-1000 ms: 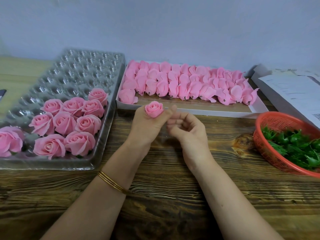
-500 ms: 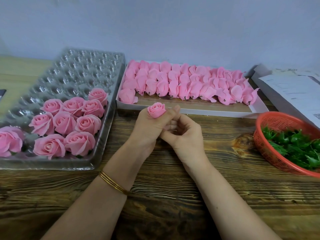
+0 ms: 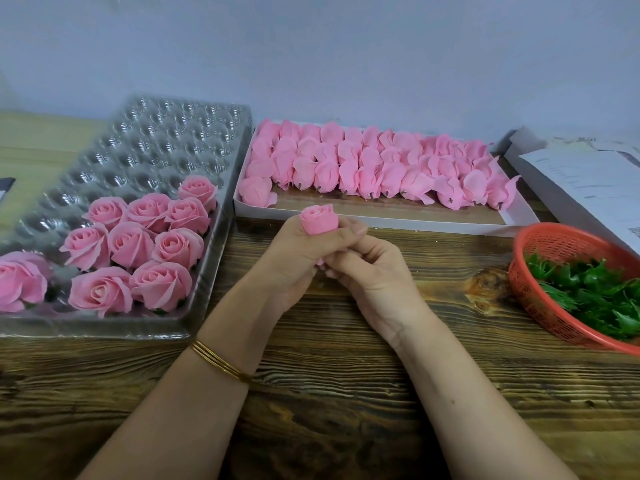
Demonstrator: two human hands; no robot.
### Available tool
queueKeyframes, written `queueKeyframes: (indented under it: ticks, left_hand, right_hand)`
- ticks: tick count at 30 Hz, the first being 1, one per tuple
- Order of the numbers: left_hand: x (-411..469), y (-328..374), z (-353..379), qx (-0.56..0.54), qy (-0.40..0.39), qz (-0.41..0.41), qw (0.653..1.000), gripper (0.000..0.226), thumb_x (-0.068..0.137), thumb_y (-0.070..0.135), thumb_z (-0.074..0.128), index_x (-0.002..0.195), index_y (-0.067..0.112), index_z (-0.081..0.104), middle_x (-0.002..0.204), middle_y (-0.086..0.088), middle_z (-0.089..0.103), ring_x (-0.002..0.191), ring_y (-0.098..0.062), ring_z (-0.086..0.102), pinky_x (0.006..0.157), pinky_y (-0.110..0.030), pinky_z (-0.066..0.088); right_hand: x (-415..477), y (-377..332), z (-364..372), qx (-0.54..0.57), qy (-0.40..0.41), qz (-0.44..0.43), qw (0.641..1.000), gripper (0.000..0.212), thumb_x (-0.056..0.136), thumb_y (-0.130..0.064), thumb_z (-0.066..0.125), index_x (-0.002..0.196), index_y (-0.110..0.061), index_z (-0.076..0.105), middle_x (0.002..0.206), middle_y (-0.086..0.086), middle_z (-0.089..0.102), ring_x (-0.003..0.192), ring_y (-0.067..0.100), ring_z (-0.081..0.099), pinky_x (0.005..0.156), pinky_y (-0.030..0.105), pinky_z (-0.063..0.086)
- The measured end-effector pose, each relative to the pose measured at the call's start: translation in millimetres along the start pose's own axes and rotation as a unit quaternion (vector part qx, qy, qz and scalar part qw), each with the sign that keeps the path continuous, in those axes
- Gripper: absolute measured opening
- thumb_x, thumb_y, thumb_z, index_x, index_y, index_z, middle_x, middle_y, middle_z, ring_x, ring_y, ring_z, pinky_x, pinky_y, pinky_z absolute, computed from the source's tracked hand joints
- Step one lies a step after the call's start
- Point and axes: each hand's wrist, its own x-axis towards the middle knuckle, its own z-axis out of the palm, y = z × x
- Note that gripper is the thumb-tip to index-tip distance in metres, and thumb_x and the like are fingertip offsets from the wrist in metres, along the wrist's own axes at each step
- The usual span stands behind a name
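My left hand (image 3: 298,258) grips a pink rose bud (image 3: 318,220) upright above the wooden table, thumb across its front. My right hand (image 3: 372,275) is pressed against the left one from the right, its fingers curled at the bud's underside; what they touch there is hidden. A white box (image 3: 388,221) behind the hands holds several rows of closed pink buds (image 3: 374,168). On the left, a clear plastic cell tray (image 3: 156,140) carries several opened pink roses (image 3: 138,244) in its near cells.
A red plastic basket (image 3: 526,289) with green leaf pieces (image 3: 595,292) sits at the right edge. Papers (image 3: 588,181) lie behind it. The wooden table (image 3: 346,393) stretches toward me under my forearms. A wall closes off the back.
My right hand has moved in under and against the left hand, fingers curling at the bud's base. The bud has stayed at nearly the same spot.
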Motion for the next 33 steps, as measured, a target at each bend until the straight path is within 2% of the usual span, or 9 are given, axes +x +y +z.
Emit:
queueKeyframes:
  ticks: [3,7,11,15,20,24,26,30,33]
  left_hand:
    - [-1,3,0,-0.006,-0.016,0.001,1.0,0.026,0.074,0.024,0.075,0.089,0.002,0.072,0.082,-0.009,0.064,0.067,-0.013,0.058,0.056,-0.026,0.04]
    - [-3,3,-2,0.002,-0.024,0.005,1.0,0.029,0.074,0.032,0.077,0.09,0.008,0.075,0.088,-0.008,0.068,0.084,-0.028,0.055,0.064,-0.034,0.037]
    - [-1,1,-2,0.009,0.016,0.016,1.0,0.025,0.08,0.031,0.079,0.086,0.006,0.075,0.087,-0.011,0.07,0.082,-0.021,0.063,0.073,-0.033,0.047]
    - [2,-3,0,0.0,0.042,0.013,0.999,0.03,0.069,0.033,0.08,0.085,0.007,0.077,0.081,-0.014,0.072,0.075,-0.021,0.07,0.072,-0.031,0.059]
    - [3,-3,-1,-0.002,0.042,0.013,0.999,0.027,0.065,0.032,0.083,0.081,0.011,0.078,0.085,-0.012,0.073,0.082,-0.021,0.071,0.079,-0.032,0.061]
    - [3,-2,0,-0.01,0.032,0.02,0.999,0.028,0.064,0.028,0.083,0.08,0.006,0.076,0.084,-0.011,0.07,0.077,-0.016,0.069,0.072,-0.028,0.059]
    - [2,-1,-1,-0.004,0.027,0.018,0.999,0.029,0.065,0.026,0.08,0.08,0.003,0.072,0.088,-0.008,0.071,0.08,-0.015,0.068,0.074,-0.03,0.058]
    - [-2,3,0,0.001,0.001,0.008,1.0,0.031,0.062,0.022,0.089,0.078,0.003,0.071,0.094,-0.014,0.066,0.083,-0.023,0.061,0.07,-0.035,0.046]
    - [-3,3,1,-0.007,0.017,0.002,1.0,0.028,0.066,0.029,0.083,0.084,0.009,0.076,0.092,-0.021,0.061,0.086,-0.034,0.052,0.067,-0.037,0.038]
  right_hand:
    - [1,-2,1,0.021,-0.025,0.01,0.999,0.016,0.076,-0.005,0.065,0.069,-0.013,0.076,0.07,0.008,0.065,0.071,0.017,0.054,0.07,0.024,0.047]
    - [0,-6,-1,0.061,-0.067,0.041,0.995,0.029,0.087,-0.002,0.06,0.066,-0.015,0.075,0.071,0.003,0.066,0.07,0.012,0.059,0.068,0.019,0.052]
    - [0,-4,-3,0.076,-0.049,0.05,0.995,0.009,0.079,-0.002,0.071,0.076,-0.009,0.076,0.073,0.007,0.067,0.072,0.014,0.063,0.07,0.02,0.055]
    - [-1,3,-2,-0.002,0.013,0.006,1.0,0.029,0.068,0.004,0.076,0.096,0.0,0.07,0.078,0.005,0.07,0.08,0.017,0.066,0.085,0.031,0.055]
    - [-1,4,-2,-0.081,0.042,-0.048,0.995,0.018,0.077,0.01,0.075,0.082,-0.006,0.069,0.07,-0.002,0.067,0.071,0.009,0.061,0.076,0.023,0.052]
    - [-3,4,0,-0.056,0.051,-0.042,0.996,0.016,0.076,0.004,0.075,0.09,0.008,0.069,0.08,0.016,0.065,0.083,0.025,0.059,0.091,0.045,0.053]
    - [-2,3,1,-0.036,0.041,-0.028,0.998,0.015,0.077,0.005,0.073,0.091,0.004,0.072,0.084,0.018,0.066,0.086,0.029,0.059,0.096,0.051,0.05]
    - [-1,0,0,0.026,-0.013,0.018,0.999,0.026,0.08,0.008,0.066,0.075,-0.014,0.079,0.072,0.005,0.07,0.073,0.016,0.064,0.079,0.028,0.054]
    - [1,-1,-3,0.07,-0.036,0.051,0.996,0.013,0.074,-0.003,0.075,0.067,-0.013,0.078,0.07,0.004,0.071,0.066,0.012,0.066,0.068,0.018,0.055]
